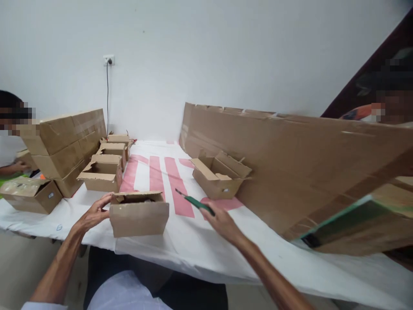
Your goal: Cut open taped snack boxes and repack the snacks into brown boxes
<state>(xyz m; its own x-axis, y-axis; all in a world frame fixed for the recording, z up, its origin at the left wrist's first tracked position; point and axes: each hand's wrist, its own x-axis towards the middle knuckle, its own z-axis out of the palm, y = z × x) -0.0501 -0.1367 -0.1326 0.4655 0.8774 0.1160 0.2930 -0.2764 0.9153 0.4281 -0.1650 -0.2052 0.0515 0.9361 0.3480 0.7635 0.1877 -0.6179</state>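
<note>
A small cardboard box (139, 219) stands near the table's front edge, its top flaps partly raised. At its left side is my left hand (97, 212), with the fingers gripping the edge by the upper left corner. What lies inside this box is mostly hidden. My right hand (222, 221) is closed around a green utility knife (196, 203), held above the cloth to the right of the box. The knife's blade points up and to the left, away from my body. Beyond it, an open cardboard box (217, 181) rests against the large cardboard panel.
Several open boxes (101, 174) line up at the left beside stacked cartons (64, 140). A taped box (31, 196) sits at far left, near another person's hand (20, 167). A tall cardboard panel (290, 168) borders the right. White cloth (206, 249) covers the table.
</note>
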